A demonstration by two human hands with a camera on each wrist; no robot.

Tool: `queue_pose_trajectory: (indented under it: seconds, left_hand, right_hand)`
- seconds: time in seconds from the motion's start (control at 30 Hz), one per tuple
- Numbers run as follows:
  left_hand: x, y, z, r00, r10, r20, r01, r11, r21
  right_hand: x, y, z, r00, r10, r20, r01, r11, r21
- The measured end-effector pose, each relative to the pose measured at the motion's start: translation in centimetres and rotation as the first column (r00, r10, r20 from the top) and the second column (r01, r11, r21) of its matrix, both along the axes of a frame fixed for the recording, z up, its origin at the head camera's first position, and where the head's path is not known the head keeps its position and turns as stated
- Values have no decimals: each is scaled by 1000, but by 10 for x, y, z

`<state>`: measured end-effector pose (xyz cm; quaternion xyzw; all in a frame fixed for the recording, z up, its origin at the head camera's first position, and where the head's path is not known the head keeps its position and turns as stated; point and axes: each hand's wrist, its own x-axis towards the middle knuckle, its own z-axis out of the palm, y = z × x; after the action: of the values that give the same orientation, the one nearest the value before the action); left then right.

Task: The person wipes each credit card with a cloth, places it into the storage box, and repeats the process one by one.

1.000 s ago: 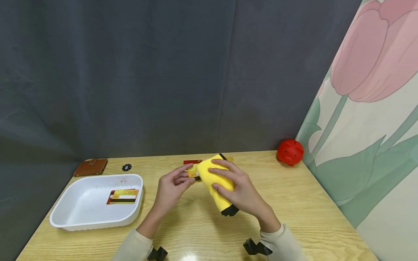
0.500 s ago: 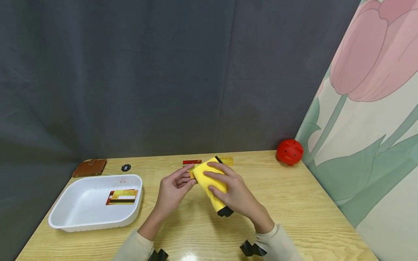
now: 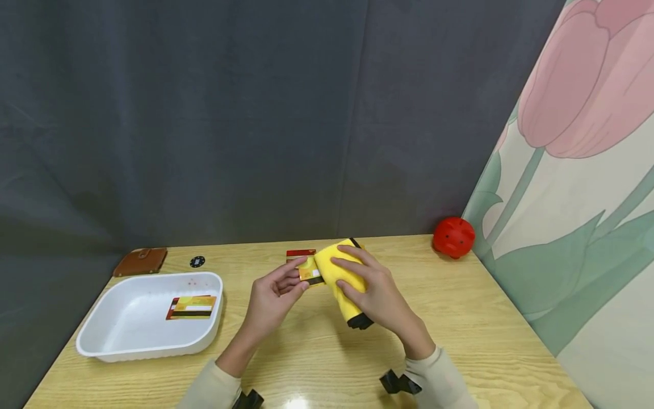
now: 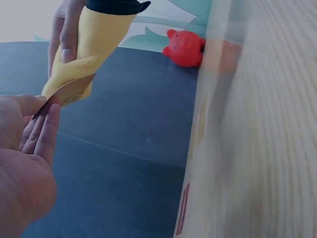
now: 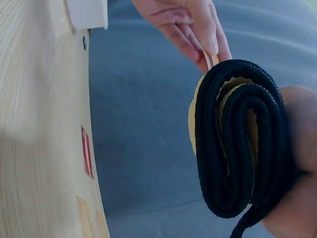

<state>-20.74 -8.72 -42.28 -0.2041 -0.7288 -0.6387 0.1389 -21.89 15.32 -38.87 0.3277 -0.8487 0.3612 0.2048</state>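
Observation:
Between thumb and fingers, my left hand (image 3: 275, 295) pinches a gold bank card (image 3: 310, 271) by its left end, above the table. My right hand (image 3: 378, 292) grips a folded yellow cloth (image 3: 339, 278) with black edging, and the cloth covers the card's right end. In the left wrist view the card (image 4: 72, 91) looks slightly bowed against the cloth (image 4: 94, 44). Seen from the right wrist, the cloth's black hem (image 5: 237, 139) shows it rolled in several layers, with the left hand (image 5: 190, 29) just beyond it.
A white plastic tray (image 3: 128, 353) at the left holds a gold card (image 3: 194, 307) overlapping a red one. Behind it lie a brown leather wallet (image 3: 141, 262) and a black poker chip (image 3: 197, 261). A red card (image 3: 300, 253) lies at the table's back edge; a red piggy bank (image 3: 453, 237) stands back right.
The cloth slid left over the card, nearly covering it half a second ago, then moved back right, so more of the card shows again. The left hand has stayed almost still.

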Motion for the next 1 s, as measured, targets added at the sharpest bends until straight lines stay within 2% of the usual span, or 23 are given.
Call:
queue_pose_trajectory:
  seconds: [0.27,0.47,0.7,0.87,1.0]
  left_hand:
    - [2,-4,9,1000,1,-15,-1,1000,-4]
    - [1,-9,11,1000,27,9,-27,1000,5]
    - [-3,-17,18,1000,26,8,-26,1000,12]
    - [-6,-33,24,998,48,-33,-47,999,17]
    - [-4,-59,28,995,79,-59,-81,996,-34]
  right_hand:
    - [-9,17,2,998,-58,-19,57,997,-48]
    - [-15,30,1,993,-119,6,119,991,-65]
    - [-18,42,1,989,-145,29,147,985,-95]
    - [-18,50,4,984,-170,49,174,978,-112]
    - [-19,57,5,979,-190,72,197,972,-124]
